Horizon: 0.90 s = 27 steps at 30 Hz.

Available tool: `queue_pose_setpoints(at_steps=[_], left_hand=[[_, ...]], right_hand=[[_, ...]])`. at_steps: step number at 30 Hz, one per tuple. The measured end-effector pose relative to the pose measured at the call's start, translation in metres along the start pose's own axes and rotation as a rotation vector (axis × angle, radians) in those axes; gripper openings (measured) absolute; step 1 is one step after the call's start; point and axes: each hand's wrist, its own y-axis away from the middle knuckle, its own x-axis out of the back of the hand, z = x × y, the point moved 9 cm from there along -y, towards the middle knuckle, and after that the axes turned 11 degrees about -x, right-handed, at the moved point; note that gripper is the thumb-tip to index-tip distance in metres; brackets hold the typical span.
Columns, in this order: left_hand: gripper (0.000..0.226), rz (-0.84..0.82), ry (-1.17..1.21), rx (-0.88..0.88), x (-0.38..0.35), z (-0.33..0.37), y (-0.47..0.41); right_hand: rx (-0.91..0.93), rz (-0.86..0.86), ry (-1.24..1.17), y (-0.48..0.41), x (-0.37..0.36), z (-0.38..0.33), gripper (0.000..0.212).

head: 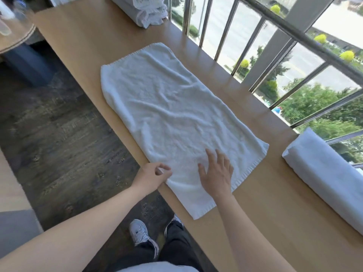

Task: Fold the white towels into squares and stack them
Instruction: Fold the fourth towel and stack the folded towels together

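Observation:
A white towel (169, 114) lies spread out as a long rectangle across the wooden table (275, 203), slightly wrinkled. My right hand (217, 173) rests flat on its near end with the fingers spread. At the towel's near-left edge, where it meets the table's edge, my left hand (152, 175) has curled fingers and pinches the hem. A folded white towel (324, 183) sits on the table to the right. A crumpled heap of white towels (149, 10) lies at the far end.
A metal railing (275, 61) and window run along the table's far side. Dark wood floor (59, 134) lies to the left, with my shoes (140, 232) below the table edge. A round table (13, 34) stands at the far left.

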Motion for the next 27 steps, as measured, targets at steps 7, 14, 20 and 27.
queue_pose_setpoints(at_steps=[7,14,20,27], left_hand=[[0.011,0.105,0.012,-0.090,-0.031,0.063,-0.062],[0.018,0.142,-0.363,-0.391,-0.062,0.132,-0.127],[0.062,0.078,-0.828,-0.579,-0.061,0.159,-0.182],[0.065,-0.124,-1.014,-0.693,-0.066,0.157,-0.200]], right_hand=[[-0.016,0.041,-0.040,-0.046,0.019,0.026,0.055],[-0.049,0.303,-0.285,-0.097,0.081,0.054,0.021],[-0.147,0.193,-0.222,-0.156,0.094,0.059,0.038],[-0.347,0.085,0.003,-0.179,0.096,0.055,0.025]])
